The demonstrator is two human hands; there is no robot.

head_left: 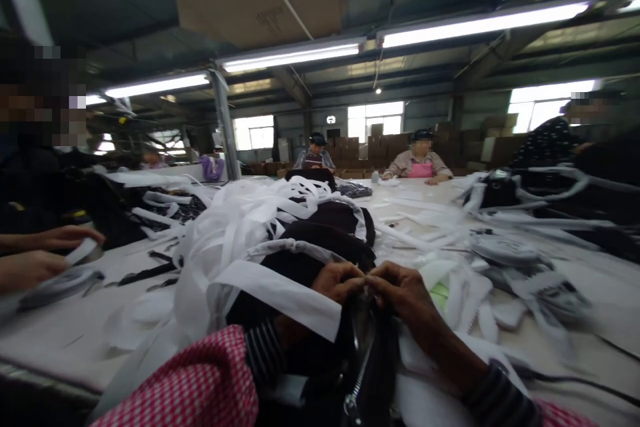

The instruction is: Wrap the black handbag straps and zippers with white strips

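Observation:
A black zippered fabric piece (380,353) lies in front of me, its metal zipper (364,367) running down toward a pull (350,405) near the bottom edge. My left hand (340,282) is closed, thumb and finger pinching the fabric at the zipper's upper end. Right beside it, my right hand (400,288) pinches the same spot, the fingertips of both hands nearly touching. Whatever small part lies between the fingertips is hidden. A white fabric strip (285,297) crosses over the black cloth and hangs in front of my left wrist.
White strips (220,233) heap up at left, beside more black pieces (320,213). White and grey pads (505,250) are scattered on the pale table (60,333) at right. A co-worker's hands (40,260) hold a strip at far left. Other people sit across the table.

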